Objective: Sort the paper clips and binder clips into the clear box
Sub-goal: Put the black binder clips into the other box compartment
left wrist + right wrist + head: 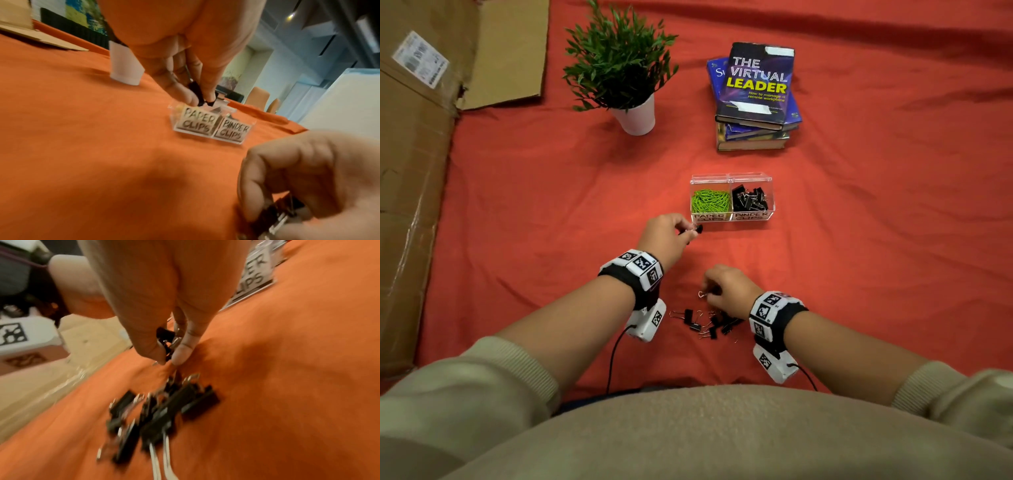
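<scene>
The clear box stands on the red cloth, green paper clips in its left cell and black binder clips in its right. Labels on its front read PAPER CLIPS and BINDER CLIPS. My left hand pinches a black binder clip just in front of the box's left corner. Nearer to me, my right hand pinches another binder clip by its wire handles, just above a loose pile of binder clips.
A potted plant in a white pot and a stack of books stand behind the box. Flattened cardboard covers the left side. Cables run from the wrist cameras toward my body.
</scene>
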`<state>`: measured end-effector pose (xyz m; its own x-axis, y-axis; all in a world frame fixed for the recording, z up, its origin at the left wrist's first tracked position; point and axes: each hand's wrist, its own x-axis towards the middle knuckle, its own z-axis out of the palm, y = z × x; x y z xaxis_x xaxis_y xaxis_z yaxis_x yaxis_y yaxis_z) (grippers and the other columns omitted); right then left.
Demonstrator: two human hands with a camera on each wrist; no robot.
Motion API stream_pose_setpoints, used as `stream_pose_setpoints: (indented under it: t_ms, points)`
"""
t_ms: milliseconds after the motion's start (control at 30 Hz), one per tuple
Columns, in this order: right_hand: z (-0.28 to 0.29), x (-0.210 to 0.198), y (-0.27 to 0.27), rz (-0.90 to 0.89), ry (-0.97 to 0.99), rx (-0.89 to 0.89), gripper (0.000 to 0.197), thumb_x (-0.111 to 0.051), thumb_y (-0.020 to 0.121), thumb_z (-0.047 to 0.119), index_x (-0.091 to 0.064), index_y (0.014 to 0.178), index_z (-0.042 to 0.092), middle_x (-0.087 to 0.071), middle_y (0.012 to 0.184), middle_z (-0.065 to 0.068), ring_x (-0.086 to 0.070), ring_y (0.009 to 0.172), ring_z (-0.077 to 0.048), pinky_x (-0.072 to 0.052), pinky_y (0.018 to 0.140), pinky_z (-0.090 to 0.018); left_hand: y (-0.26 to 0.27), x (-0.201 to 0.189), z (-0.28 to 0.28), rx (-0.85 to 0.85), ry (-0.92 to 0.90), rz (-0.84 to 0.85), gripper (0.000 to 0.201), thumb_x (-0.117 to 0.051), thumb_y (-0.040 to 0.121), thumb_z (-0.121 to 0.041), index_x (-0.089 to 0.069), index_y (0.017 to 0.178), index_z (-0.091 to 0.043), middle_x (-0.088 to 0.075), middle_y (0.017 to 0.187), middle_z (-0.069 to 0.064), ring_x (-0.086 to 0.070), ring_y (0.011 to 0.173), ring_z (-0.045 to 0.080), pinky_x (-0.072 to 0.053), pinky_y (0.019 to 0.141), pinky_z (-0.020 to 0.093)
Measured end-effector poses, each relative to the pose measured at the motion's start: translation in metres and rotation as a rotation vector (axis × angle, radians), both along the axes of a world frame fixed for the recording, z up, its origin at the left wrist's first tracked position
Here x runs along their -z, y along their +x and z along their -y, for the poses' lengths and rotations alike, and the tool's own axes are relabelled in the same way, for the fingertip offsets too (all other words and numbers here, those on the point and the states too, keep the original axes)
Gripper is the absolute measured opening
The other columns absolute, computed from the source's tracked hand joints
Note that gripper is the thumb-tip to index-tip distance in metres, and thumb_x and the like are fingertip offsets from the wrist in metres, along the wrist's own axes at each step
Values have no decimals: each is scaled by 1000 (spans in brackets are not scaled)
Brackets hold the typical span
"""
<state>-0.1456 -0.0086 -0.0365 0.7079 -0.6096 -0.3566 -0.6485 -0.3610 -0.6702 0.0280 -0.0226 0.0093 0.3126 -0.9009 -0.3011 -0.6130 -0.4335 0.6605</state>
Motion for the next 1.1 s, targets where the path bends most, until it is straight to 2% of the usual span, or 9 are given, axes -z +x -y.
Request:
stream_pose_setpoints:
  t_ms: [100, 233, 333, 467, 633, 767, 900, 1033, 1100]
  points:
    - [23, -12, -17, 99, 65, 298, 12, -69, 74, 7, -65, 84, 12, -61, 82, -1, -55, 72, -14, -44, 70, -25, -16, -13, 24, 15, -51, -3, 8, -70, 82, -22, -72, 85, -14, -69, 77, 6, -61, 73, 20, -46, 68, 28]
    - [74, -32, -45, 180, 24, 598, 13, -70, 73, 5, -66, 81, 13, -62, 72, 3, -49, 58, -2, -38, 54, -9, -42, -20, 61, 119, -85, 46, 16, -61, 90, -22, -73, 97, -13, -72, 96, 8, -64, 91, 22, -43, 76, 24]
    - [115, -43, -58, 176, -40, 691, 13, -72, 72, 7, -66, 82, 13, -60, 69, 2, -46, 55, -4, -35, 52, -11, -63, -20, 85, 248, -83, 103, 22, -55, 92, -19, -71, 107, -12, -69, 110, 9, -61, 105, 25, -43, 89, 28]
    - [150, -48, -55, 166, -48, 727, 18, -70, 69, 9, -60, 73, 22, -58, 63, 5, -55, 61, -17, -47, 61, -31, -78, -12, 100, 447, 24, 284, 28, -51, 93, -17, -65, 116, -8, -66, 114, 17, -58, 109, 33, -48, 92, 37]
    - [163, -45, -36, 42, -172, 626, 13, -66, 75, 12, -66, 87, 11, -67, 84, -6, -56, 74, -16, -36, 63, -22, -70, 3, 95, 510, -58, 527, 30, -48, 93, -16, -63, 118, -9, -56, 121, 9, -41, 120, 30, -38, 97, 37]
    - [162, -41, -25, -89, -250, 432, 20, -64, 81, 15, -68, 97, 4, -65, 102, -15, -60, 95, -29, -43, 79, -30, -63, 7, 88, 649, -41, 609, 29, -49, 90, -18, -68, 113, -16, -61, 113, 2, -42, 116, 29, -39, 90, 38]
    - [157, -38, -22, -240, -332, 169, 27, -56, 88, 26, -67, 102, 5, -61, 109, -18, -51, 105, -33, -31, 95, -34, -58, 0, 76, 585, -112, 495, 32, -50, 88, -20, -64, 116, -14, -58, 118, 2, -43, 115, 28, -36, 93, 40]
    - [131, -42, -29, -66, -381, 188, 24, -57, 85, 17, -67, 104, 8, -59, 108, -16, -48, 108, -35, -33, 97, -36, -44, -4, 43, 551, -127, 375, 28, -55, 86, -20, -64, 111, -12, -59, 110, 8, -48, 110, 28, -40, 94, 38]
    - [102, -45, -29, -19, -332, 46, 22, -58, 82, 15, -69, 101, 9, -63, 102, -14, -54, 101, -33, -37, 93, -34, -36, 0, 18, 607, -35, 278, 24, -57, 84, -17, -65, 106, -11, -60, 105, 8, -53, 104, 26, -42, 89, 33]
